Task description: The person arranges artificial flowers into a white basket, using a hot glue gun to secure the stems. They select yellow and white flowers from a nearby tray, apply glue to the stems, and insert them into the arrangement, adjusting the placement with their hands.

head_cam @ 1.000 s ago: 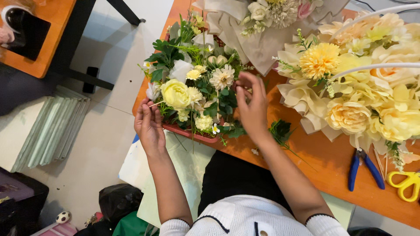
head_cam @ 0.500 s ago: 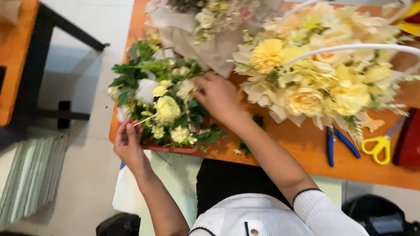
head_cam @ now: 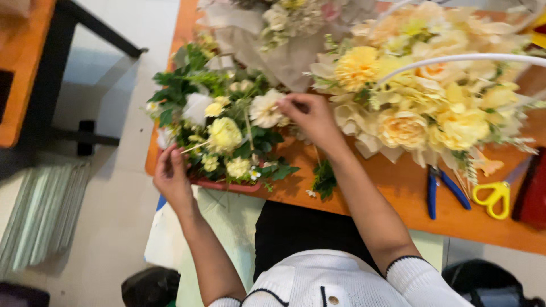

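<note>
Head view: flower arrangement (head_cam: 224, 133) long axis runs near-to-far along the table edge.
Left hand (head_cam: 172, 177): grips its near rim.
Right hand (head_cam: 310, 116): pinches a cream bloom (head_cam: 266, 110).

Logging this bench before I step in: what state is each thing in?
Small flower arrangement: upright at the table's corner.
Left hand: on the arrangement's pink tray.
Right hand: pinching a cream bloom.
Blue pliers: lying flat, handles apart.
Yellow scissors: lying unused.

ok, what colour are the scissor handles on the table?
Yellow. The scissors lie at the right on the orange table, clearest in the head view.
</note>
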